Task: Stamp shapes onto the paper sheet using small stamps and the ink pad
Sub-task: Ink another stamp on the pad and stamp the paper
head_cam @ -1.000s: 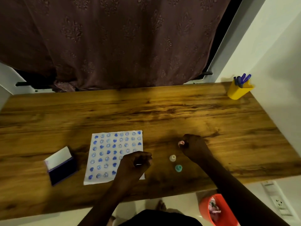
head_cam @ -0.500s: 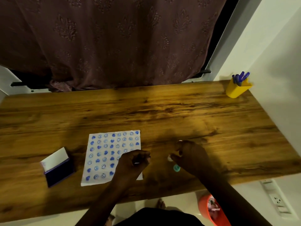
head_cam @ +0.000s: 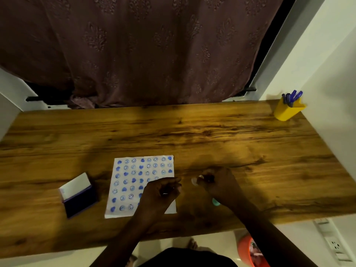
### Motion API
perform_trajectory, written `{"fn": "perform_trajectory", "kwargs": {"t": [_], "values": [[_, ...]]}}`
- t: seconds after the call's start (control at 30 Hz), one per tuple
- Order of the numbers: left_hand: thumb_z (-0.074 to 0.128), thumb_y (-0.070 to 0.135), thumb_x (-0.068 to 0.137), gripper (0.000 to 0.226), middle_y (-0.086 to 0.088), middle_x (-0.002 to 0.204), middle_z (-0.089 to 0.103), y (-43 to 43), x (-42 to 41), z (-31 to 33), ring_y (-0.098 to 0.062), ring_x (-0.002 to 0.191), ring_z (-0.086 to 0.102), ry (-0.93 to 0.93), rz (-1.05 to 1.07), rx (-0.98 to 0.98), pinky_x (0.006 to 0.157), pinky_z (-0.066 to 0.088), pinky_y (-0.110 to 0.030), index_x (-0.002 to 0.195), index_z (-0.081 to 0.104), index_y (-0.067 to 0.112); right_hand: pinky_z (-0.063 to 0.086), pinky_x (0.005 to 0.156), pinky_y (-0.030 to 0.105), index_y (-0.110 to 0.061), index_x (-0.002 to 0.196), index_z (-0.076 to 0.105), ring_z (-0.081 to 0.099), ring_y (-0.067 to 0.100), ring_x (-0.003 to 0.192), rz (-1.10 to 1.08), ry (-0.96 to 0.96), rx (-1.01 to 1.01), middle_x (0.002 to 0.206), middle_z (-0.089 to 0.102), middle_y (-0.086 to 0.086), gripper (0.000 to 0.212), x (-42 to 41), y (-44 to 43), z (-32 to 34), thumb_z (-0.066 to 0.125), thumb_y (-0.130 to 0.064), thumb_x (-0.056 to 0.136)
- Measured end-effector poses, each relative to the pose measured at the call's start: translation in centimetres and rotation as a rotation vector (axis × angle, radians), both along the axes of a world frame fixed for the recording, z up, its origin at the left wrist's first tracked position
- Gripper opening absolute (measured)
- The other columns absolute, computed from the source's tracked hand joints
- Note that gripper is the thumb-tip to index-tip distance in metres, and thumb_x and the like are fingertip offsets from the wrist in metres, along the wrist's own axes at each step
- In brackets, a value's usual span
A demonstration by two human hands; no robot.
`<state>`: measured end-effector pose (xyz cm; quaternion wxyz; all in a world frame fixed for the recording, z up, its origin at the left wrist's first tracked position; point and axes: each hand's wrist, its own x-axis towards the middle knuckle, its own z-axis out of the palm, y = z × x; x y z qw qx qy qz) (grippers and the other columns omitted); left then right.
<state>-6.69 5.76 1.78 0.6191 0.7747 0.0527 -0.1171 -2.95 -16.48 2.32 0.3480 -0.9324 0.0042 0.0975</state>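
Ink pad (head_cam: 80, 197) well left of paper sheet (head_cam: 134, 182), nearer left hand (head_cam: 160, 191), curled, contents unclear; right hand (head_cam: 217, 183) pinching small white stamp (head_cam: 194, 180).

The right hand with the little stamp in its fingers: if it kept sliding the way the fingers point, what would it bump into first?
The right hand points left, so probably the left hand over the paper sheet. Their heights are unclear, so it might pass.
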Motion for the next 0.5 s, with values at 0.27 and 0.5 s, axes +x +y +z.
{"fn": "perform_trajectory", "kwargs": {"t": [0.27,0.5], "values": [[0.078,0.003,0.086,0.038,0.000,0.096,0.084,2.8,-0.3,1.2,-0.021,0.093,0.080,-0.004,0.136,-0.190,0.087,0.064,-0.041,0.100,0.078,0.038,0.046,0.053,0.016,-0.014,0.089,0.077,0.062,0.005,0.057,-0.101,0.279,0.551,0.071,0.076,0.001,0.024,-0.4,6.6,4.2,0.074,-0.039,0.089],[0.079,0.004,0.085,0.034,0.007,0.098,0.083,7.1,-1.4,1.0,-0.017,0.091,0.081,-0.054,0.204,-0.145,0.077,0.065,-0.029,0.105,0.076,0.032,0.054,0.062,0.020,-0.013,0.089,0.079,0.067,0.007,0.063,-0.017,0.369,0.598,0.081,0.079,0.006,0.024,-0.3,10.9,3.8,0.073,-0.036,0.091]]}}
